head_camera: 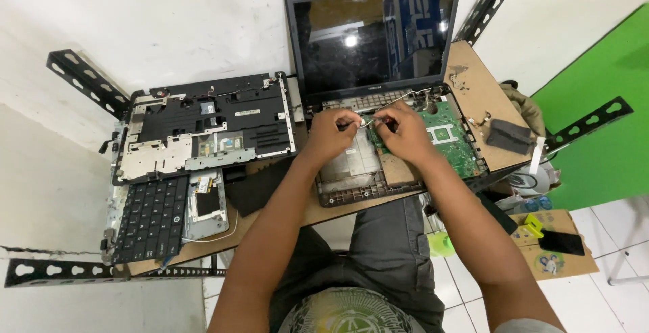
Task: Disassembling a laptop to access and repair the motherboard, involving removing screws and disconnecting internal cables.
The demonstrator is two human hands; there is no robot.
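Note:
An opened laptop base [351, 171] lies on a small wooden table [473, 79], its dark screen [372, 35] standing upright behind. A green circuit board [454, 140] sits in the right half of the base. My left hand [329, 133] and my right hand [403, 130] meet over the middle of the base near the hinge. Both pinch thin wires [367, 122] between their fingertips. A grey cable [405, 96] runs along the hinge edge behind my right hand.
A removed laptop top cover [203, 130] lies at the left, with a black keyboard [150, 217] and a small metal part [206, 204] in front of it. A dark block [508, 135] sits at the table's right edge. A cardboard box [554, 242] with a phone [561, 242] stands on the floor.

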